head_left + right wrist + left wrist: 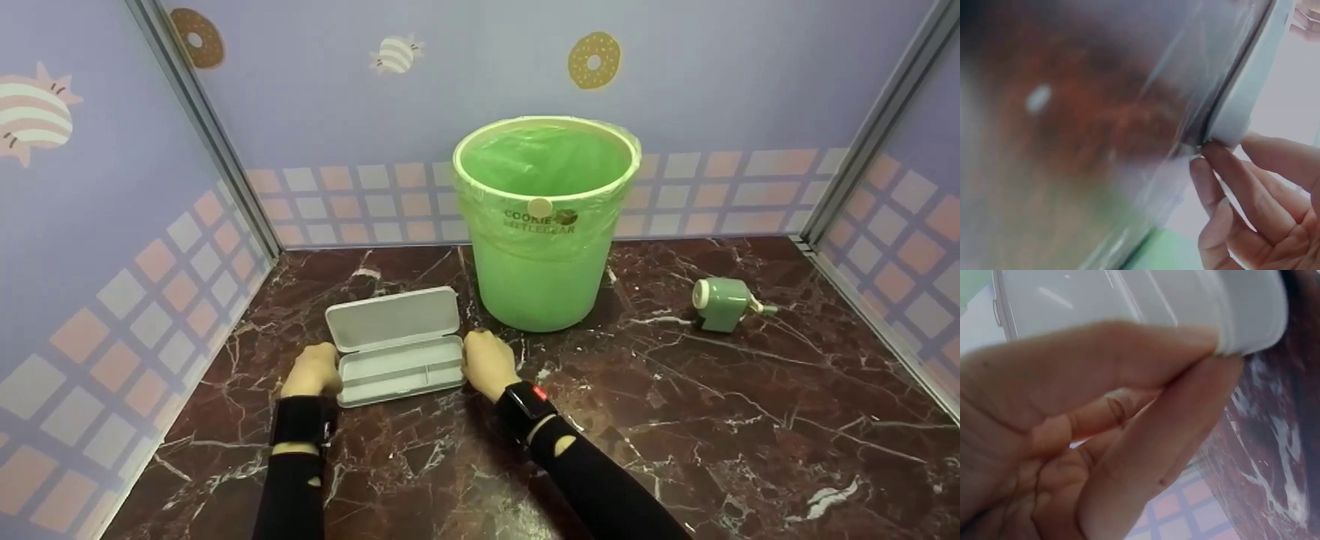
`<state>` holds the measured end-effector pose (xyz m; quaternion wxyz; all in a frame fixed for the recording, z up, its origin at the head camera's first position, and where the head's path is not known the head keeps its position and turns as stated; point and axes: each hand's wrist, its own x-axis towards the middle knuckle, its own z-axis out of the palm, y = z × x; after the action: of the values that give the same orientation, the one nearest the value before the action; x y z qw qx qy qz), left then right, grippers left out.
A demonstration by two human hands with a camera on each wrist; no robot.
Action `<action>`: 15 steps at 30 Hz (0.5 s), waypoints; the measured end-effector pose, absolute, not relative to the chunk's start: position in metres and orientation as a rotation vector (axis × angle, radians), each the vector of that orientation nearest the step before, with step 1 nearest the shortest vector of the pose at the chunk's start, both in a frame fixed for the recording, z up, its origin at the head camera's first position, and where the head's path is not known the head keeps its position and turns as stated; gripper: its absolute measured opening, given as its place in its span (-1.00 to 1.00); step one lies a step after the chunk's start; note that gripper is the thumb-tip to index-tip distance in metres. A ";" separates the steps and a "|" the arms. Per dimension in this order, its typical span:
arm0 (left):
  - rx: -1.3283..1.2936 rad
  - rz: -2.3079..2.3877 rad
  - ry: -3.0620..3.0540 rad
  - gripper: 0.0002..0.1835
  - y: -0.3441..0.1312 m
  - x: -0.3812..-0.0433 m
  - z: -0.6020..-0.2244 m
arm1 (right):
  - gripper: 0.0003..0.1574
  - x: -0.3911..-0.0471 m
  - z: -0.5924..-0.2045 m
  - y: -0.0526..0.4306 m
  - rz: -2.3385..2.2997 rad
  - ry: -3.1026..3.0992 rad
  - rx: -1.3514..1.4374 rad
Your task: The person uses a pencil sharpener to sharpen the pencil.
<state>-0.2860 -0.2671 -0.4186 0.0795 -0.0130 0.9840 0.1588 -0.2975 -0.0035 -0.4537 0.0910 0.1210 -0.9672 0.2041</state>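
A pale grey pencil case (394,321) lies with its lid raised on the marble-patterned table, left of a green bin. Its base shows bare compartments split by low dividers. At the case's left end, my left hand (311,369) pinches the wall; thumb and forefinger meet at that edge in the left wrist view, on the white case (1258,312). My right hand (489,364) holds the opposite end. In the right wrist view, its thumb and fingertips grip the case's rounded corner (1233,121) from two sides.
A green bin (544,289) with a clear liner stands behind the right hand, close to it. Farther right sits a small green pencil sharpener (724,304) with a crank. Patterned panels (360,112) wall the dark red table (675,450) at the back and sides.
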 end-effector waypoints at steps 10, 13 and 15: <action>0.081 0.505 2.863 -0.70 -0.250 -0.285 -0.417 | -0.90 -0.278 -0.451 0.019 0.571 -2.868 0.369; 0.125 0.518 2.843 -0.63 -0.246 -0.284 -0.416 | -0.83 -0.273 -0.450 0.027 0.611 -2.872 0.367; 0.148 0.522 2.829 -0.58 -0.242 -0.284 -0.416 | -0.79 -0.269 -0.450 0.033 0.635 -2.868 0.364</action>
<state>-0.2840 -0.2423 -0.4161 0.1301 0.0508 0.9738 0.1797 -0.2692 0.0334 -0.4503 0.0905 0.1225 -0.9649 0.2137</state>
